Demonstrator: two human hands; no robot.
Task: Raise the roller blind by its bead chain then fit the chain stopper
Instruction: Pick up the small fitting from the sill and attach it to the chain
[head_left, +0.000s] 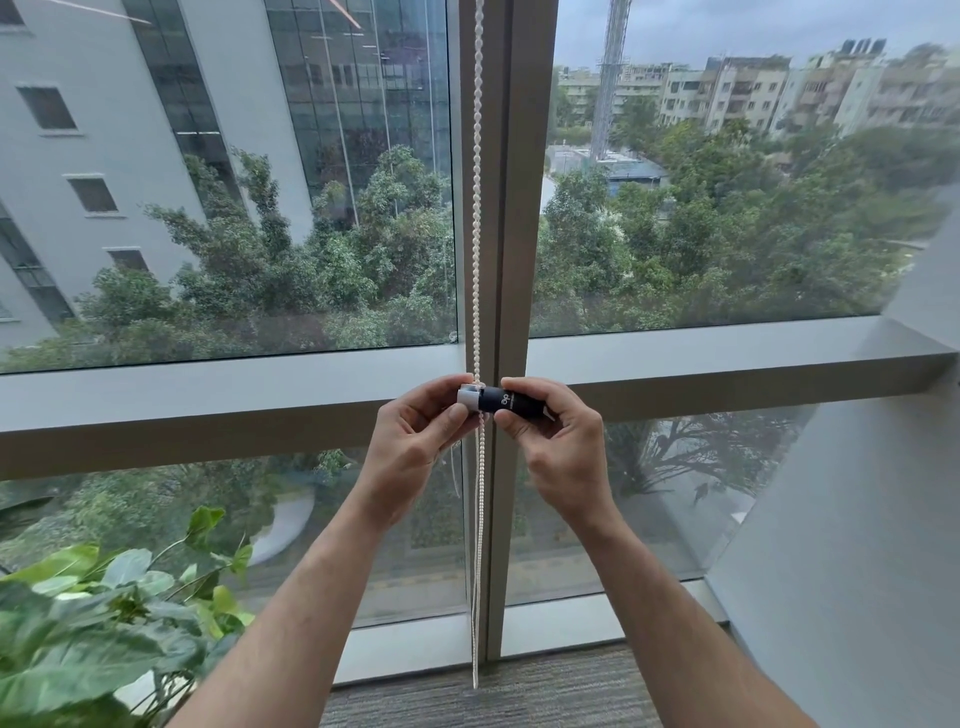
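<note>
A white bead chain hangs down the grey window mullion from the top of the view to near the floor. At the height of the horizontal frame bar, a small dark cylinder with a white end, the chain stopper, lies across the chain. My left hand pinches its white end. My right hand grips its dark end. The chain passes behind or through the stopper, and I cannot tell which. The blind itself is out of view.
A leafy potted plant stands low on the left. A grey wall closes in on the right. The horizontal frame bar crosses the window. Grey carpet lies below.
</note>
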